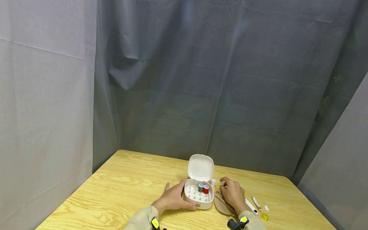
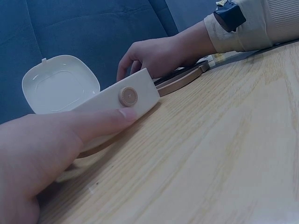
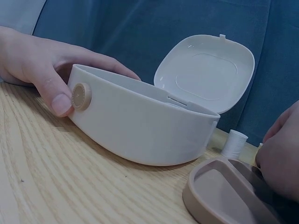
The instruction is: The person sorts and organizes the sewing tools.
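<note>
A white sewing box (image 1: 199, 205) stands on the table with its lid (image 1: 200, 167) tilted up and back. Inside, a dark green thread spool (image 1: 200, 187) and a red thread spool (image 1: 206, 189) stand side by side among rows of short pegs. My left hand (image 1: 174, 197) grips the box's left side, its thumb on the front by the round tan button (image 2: 128, 96). Above a tan divided tray (image 3: 219, 189), my right hand (image 1: 233, 193) has its fingertips around a small pale spool (image 3: 259, 146), mostly hidden by the fingers. A white thread spool (image 3: 234, 143) stands between box and hand.
Right of the tray lie a white-handled tool (image 1: 251, 206), a narrow pink and white piece (image 1: 256, 203), a small white piece (image 1: 266, 208) and a yellow piece (image 1: 264, 217). Grey curtains (image 1: 172, 95) hang behind the wooden table (image 1: 120, 188).
</note>
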A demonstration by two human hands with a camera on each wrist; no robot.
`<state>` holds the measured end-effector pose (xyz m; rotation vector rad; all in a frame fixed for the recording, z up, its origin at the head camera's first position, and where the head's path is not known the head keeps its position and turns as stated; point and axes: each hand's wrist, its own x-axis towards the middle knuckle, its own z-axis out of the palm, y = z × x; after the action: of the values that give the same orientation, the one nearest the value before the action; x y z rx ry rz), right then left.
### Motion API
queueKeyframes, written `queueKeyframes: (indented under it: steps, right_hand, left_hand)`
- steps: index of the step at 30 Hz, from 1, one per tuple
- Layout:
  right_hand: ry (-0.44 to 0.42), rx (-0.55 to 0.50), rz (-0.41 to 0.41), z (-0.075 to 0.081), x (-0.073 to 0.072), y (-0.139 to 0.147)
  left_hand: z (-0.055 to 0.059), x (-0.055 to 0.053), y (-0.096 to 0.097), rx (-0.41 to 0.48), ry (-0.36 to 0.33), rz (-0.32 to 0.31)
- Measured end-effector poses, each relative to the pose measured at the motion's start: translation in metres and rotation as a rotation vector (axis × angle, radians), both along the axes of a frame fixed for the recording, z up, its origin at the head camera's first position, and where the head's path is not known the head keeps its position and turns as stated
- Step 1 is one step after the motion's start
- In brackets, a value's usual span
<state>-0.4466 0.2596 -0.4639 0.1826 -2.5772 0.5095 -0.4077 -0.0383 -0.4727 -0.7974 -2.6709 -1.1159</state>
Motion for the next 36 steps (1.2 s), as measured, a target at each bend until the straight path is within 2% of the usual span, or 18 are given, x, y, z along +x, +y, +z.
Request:
queueKeyframes:
  steps: [12,25,36]
  right_hand:
    - [0.031,-0.04,-0.008,0.001,-0.001,-0.001]
    - [0.045,-0.116,0.006,0.01,0.005,0.002]
    - [0.073,-0.169,0.009,0.014,0.005,0.009]
  left_hand:
    - [0.001,0.002,0.0,-0.007,0.016,0.001]
    - [-0.002,-0.003,0.0,-0.019,0.038,0.001]
    - [-0.002,-0.002,0.0,-0.021,0.021,0.012]
